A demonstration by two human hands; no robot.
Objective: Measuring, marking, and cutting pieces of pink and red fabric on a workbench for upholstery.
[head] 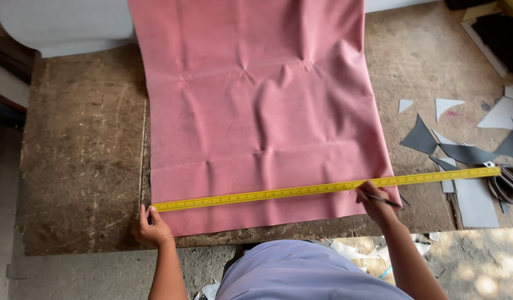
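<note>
Two hands on a yellow ruler point(323, 189); pink sheet's point(256, 111) top cut off.

Left hand point(151, 226) fingers curled; right hand point(373, 201) fingers pinched, arms spread.

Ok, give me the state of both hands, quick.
Left hand: closed, pinning the long yellow ruler's end on the pink fabric sheet.
Right hand: closed on a dark pen.
</note>
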